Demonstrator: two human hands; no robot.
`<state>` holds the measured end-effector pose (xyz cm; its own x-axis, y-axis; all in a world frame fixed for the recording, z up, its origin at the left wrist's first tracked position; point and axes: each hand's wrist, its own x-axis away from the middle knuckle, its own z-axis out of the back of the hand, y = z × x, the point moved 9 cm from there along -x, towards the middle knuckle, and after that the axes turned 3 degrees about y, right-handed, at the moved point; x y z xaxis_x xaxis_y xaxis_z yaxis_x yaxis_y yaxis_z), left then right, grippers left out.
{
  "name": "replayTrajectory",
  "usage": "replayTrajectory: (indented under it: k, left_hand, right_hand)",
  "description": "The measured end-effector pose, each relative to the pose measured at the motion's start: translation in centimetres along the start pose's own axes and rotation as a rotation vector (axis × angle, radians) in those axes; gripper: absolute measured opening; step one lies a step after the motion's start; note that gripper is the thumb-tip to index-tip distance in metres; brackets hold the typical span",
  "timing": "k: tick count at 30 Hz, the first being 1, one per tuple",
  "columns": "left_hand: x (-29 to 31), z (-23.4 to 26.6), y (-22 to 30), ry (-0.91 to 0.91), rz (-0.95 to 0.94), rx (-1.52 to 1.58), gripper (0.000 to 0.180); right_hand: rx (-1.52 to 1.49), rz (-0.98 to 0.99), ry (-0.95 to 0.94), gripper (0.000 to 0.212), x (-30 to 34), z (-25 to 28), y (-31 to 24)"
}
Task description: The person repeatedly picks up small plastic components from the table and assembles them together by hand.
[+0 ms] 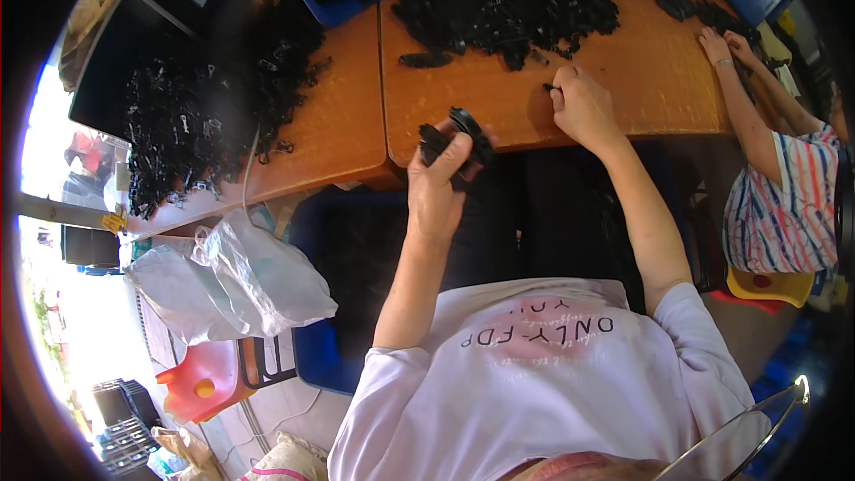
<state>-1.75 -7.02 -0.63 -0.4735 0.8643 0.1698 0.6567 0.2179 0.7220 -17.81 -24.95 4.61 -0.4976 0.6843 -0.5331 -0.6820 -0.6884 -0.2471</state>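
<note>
Up at twelve o'clock, a big pile of black pieces (508,0) covers the table (641,71). Left hand (438,183) grips black parts (459,138); right hand (581,107) pinches one small piece (549,87).

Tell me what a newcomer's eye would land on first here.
The heaps of small black plastic parts strewn over the far side of the orange table. Next, at the near edge, the left hand gripping a bunch of black parts, while the right hand rests on the tabletop.
</note>
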Motion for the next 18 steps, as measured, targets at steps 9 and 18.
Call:
replayTrajectory:
  k: [9,18]
  left_hand:
    - [1.8,-1.4,-6.4,-0.087,0.272,0.295,0.033]
    - [2.2,-1.6,-7.1,-0.075,0.237,0.162,0.032]
  right_hand:
    - [-0.610,-0.099,-0.307,0.016,2.8,1.4,-0.5]
    - [-0.749,-0.007,-0.083,0.018,7.5,5.6,-6.6]
